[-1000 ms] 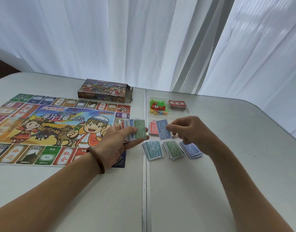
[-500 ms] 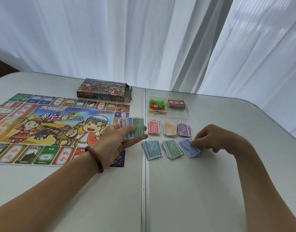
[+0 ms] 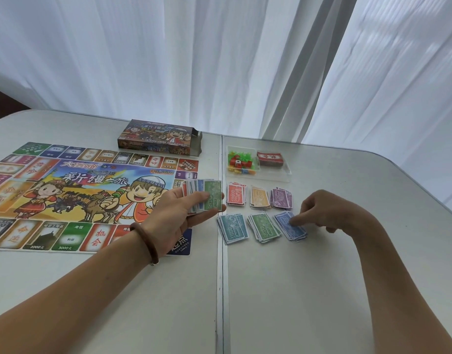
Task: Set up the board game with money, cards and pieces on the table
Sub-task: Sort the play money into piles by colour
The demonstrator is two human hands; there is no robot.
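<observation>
1. Just changed: a single blue note, carried in the air by the right hand [image 3: 322, 210] a second ago, is now laid on the pile of blue paper notes [image 3: 292, 227], rightmost in the near row.
2. Right hand fingers: curled, with thumb and index tips set down on the top blue note. Whether it is pinched or only pressed cannot be told.
3. Left hand [image 3: 184, 208]: unchanged from the earlier frames. A fan of mixed paper play-money notes [image 3: 207, 198] is clamped between thumb and fingers, a green 500 note on top, and is held over the right edge of the colourful printed game board [image 3: 79, 195].
4. Meaning for the task: one more note is sorted. Money sorting is judged part done, since the fan is not yet used up.
5. Sorted money is placed right of the seam of the white folding table [image 3: 322, 290]. The near row also holds the teal pile [image 3: 232, 228] and green pile [image 3: 264, 227]. The far row holds the red pile [image 3: 236, 194], orange pile [image 3: 260, 198] and purple pile [image 3: 282, 199].
6. Not yet set out: the small plastic pieces [image 3: 241, 163] and red card deck [image 3: 269, 158], both inside the clear plastic tray [image 3: 283, 176] behind the piles.
7. The printed cardboard game box [image 3: 159, 136] is seen behind the board, as before.
</observation>
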